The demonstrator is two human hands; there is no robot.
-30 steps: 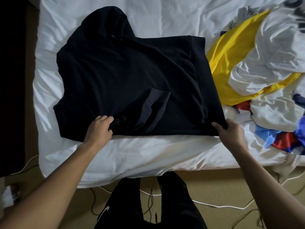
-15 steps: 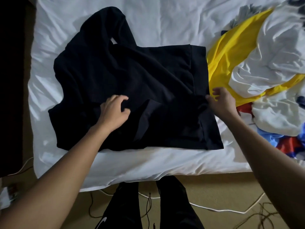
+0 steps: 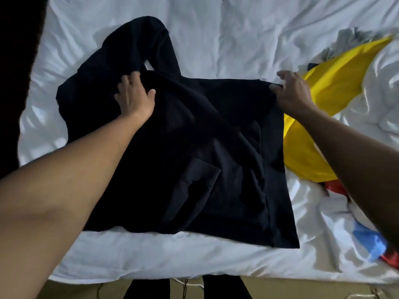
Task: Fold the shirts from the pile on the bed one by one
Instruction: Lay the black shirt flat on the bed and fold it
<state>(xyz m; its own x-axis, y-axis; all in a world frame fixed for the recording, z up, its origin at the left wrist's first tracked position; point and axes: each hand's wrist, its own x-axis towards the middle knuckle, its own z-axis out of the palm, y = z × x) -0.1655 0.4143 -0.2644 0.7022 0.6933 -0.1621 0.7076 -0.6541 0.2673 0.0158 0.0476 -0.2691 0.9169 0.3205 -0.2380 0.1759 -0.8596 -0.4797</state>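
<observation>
Two hands' grip point(image 3: 136, 98) point(image 3: 291, 91), one black shirt point(image 3: 194, 147)

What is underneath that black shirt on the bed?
The black shirt lies on the white bed sheet, and its right edge overlaps the yellow shirt. Whatever else lies beneath is covered.

Bare forearms, no sleeves, black trousers point(image 3: 224, 288) below

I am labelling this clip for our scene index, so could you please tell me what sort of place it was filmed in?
Most likely a bedroom at home. A bed with a rumpled white sheet fills the view, a black shirt is spread on it, and loose clothes, one of them yellow, are heaped at the right.
</observation>
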